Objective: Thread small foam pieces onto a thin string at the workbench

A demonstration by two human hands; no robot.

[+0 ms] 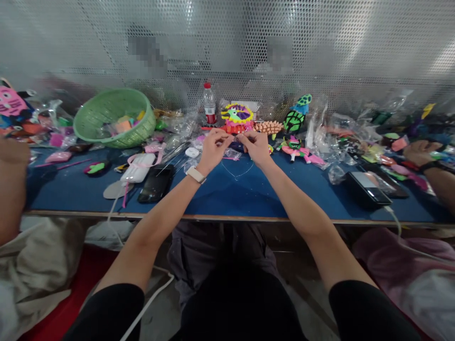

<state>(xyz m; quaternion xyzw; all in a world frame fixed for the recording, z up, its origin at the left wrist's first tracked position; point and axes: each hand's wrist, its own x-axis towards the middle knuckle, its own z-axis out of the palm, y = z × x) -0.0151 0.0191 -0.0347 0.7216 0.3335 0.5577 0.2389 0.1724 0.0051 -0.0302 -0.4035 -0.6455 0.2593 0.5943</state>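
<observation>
My left hand [214, 148] and my right hand [256, 146] meet over the blue table, fingertips pinched close together. Between them they hold a thin clear thread [236, 178], which droops in a loop toward the tabletop; its ends are hidden at the fingers. Just beyond my hands stands a colourful foam figure [237, 114] with a yellow scalloped edge and a purple fan shape. To its right lies a brown spiky piece [268, 127]. A green-and-black foam turtle [295, 118] is farther right, and a pink and green foam figure [294, 149] lies nearer.
A green basket [83, 124] with foam pieces stands at left. Nearby are a white power bank [138, 168] and a black phone [155, 183]. A red-capped bottle [209, 104] is behind. Another phone [368, 189] lies right. Co-workers' arms [10, 189] flank both sides.
</observation>
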